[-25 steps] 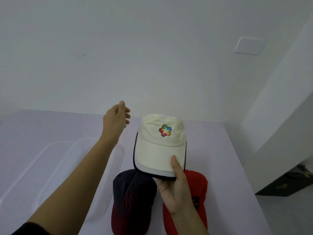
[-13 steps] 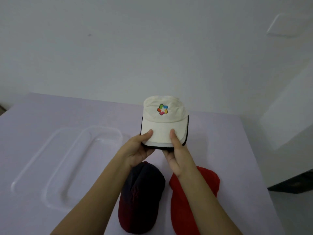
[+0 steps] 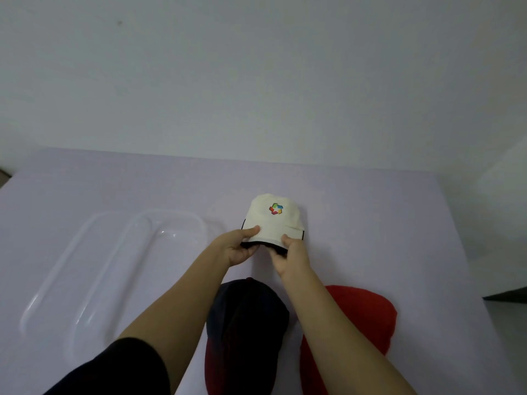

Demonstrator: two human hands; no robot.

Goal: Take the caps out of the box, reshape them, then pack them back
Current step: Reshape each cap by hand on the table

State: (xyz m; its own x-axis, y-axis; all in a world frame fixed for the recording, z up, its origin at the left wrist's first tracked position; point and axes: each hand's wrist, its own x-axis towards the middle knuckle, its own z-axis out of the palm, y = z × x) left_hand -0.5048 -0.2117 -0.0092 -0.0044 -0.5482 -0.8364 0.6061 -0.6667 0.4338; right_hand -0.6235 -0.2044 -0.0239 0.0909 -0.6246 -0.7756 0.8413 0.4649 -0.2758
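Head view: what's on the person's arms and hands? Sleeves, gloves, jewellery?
Both hands are bare: no gloves, rings or watch visible on the left hand or right hand. The left arm wears a black sleeve pushed up near the elbow. The right forearm shows no sleeve within the frame.

Matt cloth cream cap (image 3: 273, 220); glossy clear plastic box (image 3: 114, 269).
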